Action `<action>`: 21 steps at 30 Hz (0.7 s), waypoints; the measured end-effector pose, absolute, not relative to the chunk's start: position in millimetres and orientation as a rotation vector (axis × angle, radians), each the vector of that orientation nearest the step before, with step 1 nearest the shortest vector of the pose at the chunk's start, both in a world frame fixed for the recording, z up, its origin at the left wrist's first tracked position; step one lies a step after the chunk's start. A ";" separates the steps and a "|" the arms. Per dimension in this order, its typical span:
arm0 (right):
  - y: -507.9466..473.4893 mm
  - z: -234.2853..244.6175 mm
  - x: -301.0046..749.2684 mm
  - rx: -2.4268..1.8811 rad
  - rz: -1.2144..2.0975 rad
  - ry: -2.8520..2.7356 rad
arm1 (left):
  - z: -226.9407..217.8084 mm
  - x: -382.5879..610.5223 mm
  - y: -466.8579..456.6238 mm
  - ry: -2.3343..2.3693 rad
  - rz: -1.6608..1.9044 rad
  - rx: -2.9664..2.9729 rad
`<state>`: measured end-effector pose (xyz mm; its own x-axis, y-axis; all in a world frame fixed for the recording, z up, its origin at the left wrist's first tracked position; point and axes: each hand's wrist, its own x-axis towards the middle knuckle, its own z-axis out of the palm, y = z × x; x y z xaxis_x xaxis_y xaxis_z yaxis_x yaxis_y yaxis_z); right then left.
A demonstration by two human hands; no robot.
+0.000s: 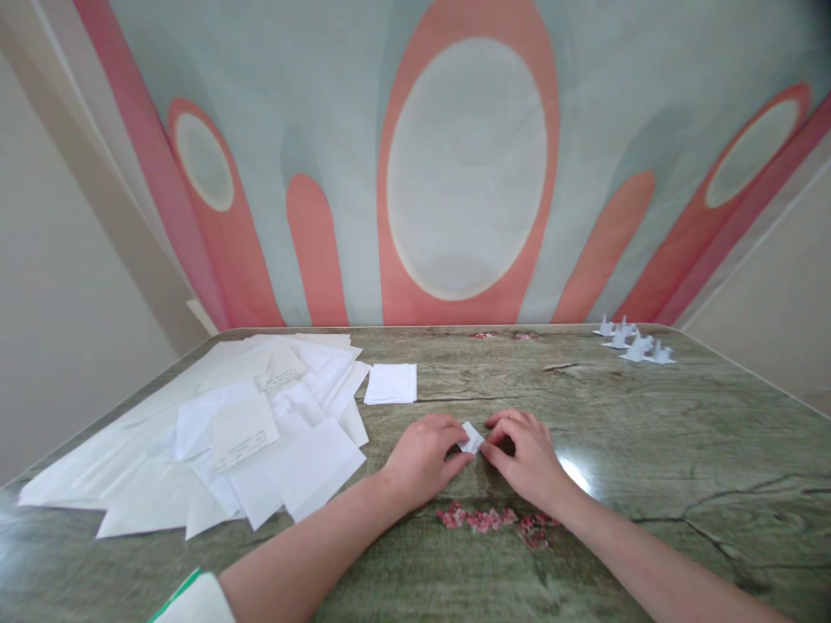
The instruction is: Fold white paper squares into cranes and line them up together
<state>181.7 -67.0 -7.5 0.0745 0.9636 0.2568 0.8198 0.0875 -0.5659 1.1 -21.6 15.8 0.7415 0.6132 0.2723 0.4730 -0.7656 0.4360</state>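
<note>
Left hand and right hand rest on the desk, fingers pinched closed on a small folded paper.

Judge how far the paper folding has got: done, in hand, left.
Done: several folded figures stand at far right. In hand: left hand and right hand pinch a small folded piece. Left: a stack of square sheets and a loose paper heap.
</note>
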 end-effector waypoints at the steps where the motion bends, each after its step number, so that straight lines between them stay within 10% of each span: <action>1: -66.9 -7.2 181.5 -1.759 0.308 -1.773 | 15.7 1.0 -21.6 0.841 0.579 2.600; 21: -63.8 -10.0 181.2 -1.794 0.289 -1.766 | 13.3 1.6 -24.9 0.825 0.614 2.591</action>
